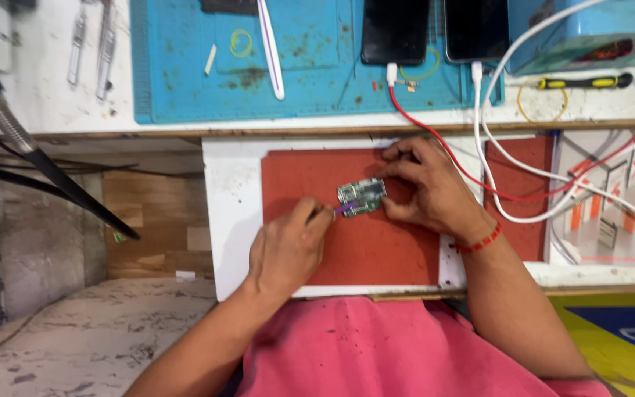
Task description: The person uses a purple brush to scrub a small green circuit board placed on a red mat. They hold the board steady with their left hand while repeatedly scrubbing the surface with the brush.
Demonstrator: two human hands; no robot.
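Board: green with silver patches, on a red mat set on a white tray. Tool in left hand: purple tip. Right hand: red band at the wrist. Lap cloth: pink, small dark specks. Along the worktop's far edge: blue mat, stained brown, with two yellow rings; two black phones, one on a red cable, one on a white cable. Far right corner: screwdriver, yellow and black. Tweezers: white.
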